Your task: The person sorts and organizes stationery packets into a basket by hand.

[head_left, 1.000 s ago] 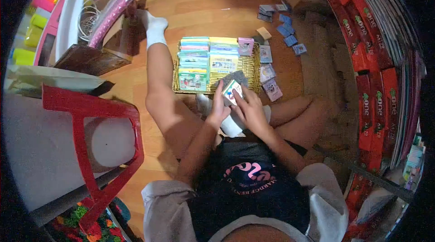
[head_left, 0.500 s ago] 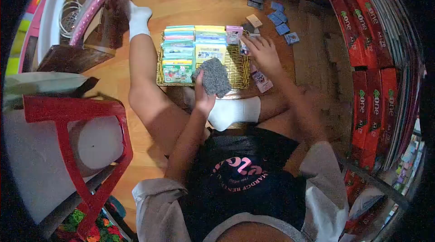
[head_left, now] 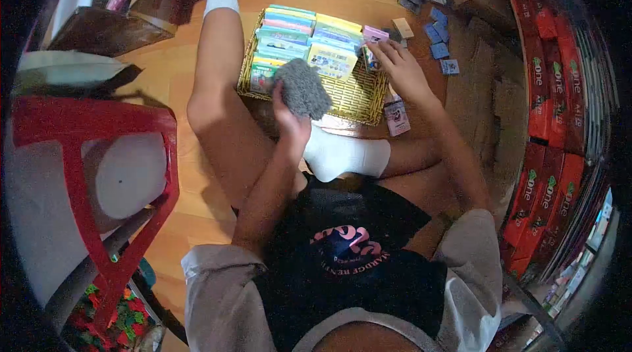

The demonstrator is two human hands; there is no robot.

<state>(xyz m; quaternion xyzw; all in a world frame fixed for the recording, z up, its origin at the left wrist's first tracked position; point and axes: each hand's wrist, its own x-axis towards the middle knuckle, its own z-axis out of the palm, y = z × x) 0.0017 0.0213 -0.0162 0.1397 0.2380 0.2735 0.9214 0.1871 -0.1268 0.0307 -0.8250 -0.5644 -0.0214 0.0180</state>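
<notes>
My left hand [head_left: 293, 121] is closed on a grey fuzzy cloth [head_left: 304, 90], held over the front edge of a woven basket [head_left: 352, 98]. At the basket's right side my right hand [head_left: 405, 74] has its fingers on a small card box [head_left: 370, 59], partly hidden beneath them. A pink small box [head_left: 375, 34] stands just behind it. Colourful flat packs [head_left: 283, 39] fill the left and middle of the basket in rows, with a yellow pack [head_left: 332, 61] near the centre. Bare weave shows at the front right of the basket.
A pink-and-white box [head_left: 397, 118] lies on the floor right of the basket. Farther back are a tan box [head_left: 402, 27] and several blue packs [head_left: 437, 32]. Red paper packs [head_left: 546, 194] are stacked at right; a red-framed chair [head_left: 72, 154] stands left.
The view has shifted and turned, so the basket appears farther right and higher. The cloth stays in my left hand; my right hand remains at the small box by the basket's right side.
</notes>
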